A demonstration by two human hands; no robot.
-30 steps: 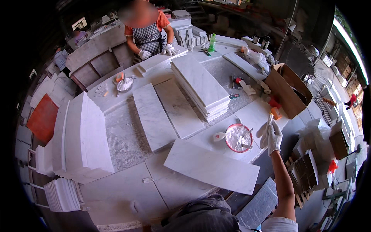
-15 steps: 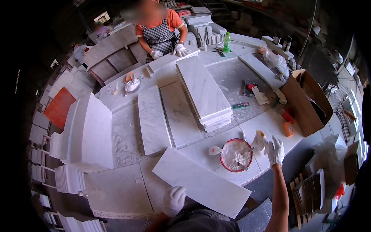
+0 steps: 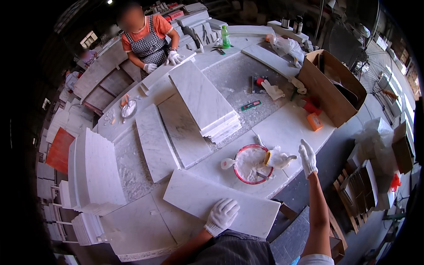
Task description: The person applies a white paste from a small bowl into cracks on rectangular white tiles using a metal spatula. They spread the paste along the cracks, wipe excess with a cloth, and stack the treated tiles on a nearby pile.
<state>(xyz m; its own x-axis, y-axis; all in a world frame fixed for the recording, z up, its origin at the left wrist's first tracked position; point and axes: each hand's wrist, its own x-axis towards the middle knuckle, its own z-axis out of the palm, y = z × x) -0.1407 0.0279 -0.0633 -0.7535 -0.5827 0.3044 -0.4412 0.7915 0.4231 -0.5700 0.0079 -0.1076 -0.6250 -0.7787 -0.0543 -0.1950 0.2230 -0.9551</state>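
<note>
A white marble slab [image 3: 212, 194] lies at an angle along the near edge of the table. My left hand [image 3: 224, 215], in a white knitted glove, rests on its near side with fingers spread. To the right, my gloved right hand [image 3: 308, 157] is held out past the table's front edge, fingers stretched and holding nothing. A loose white glove [image 3: 280, 158] with a yellow cuff lies against the right rim of a red-edged bowl [image 3: 236, 173] of white paste. A metal scraper [image 3: 263, 176] stands in the paste. A white scoop-like piece [image 3: 228, 164] sits left of the bowl.
Marble slabs are stacked mid-table [image 3: 207, 101] and at the left [image 3: 99, 172]. A cardboard box [image 3: 329, 88] and an orange box [image 3: 314, 121] stand at the right. Across the table a person in a checked apron [image 3: 152, 46] has both gloved hands on a slab. A fan [image 3: 373, 75] stands beyond.
My left hand has come onto the slab. The loose glove has shifted from beside my right hand to the bowl's rim. The whole view has swung to the right.
</note>
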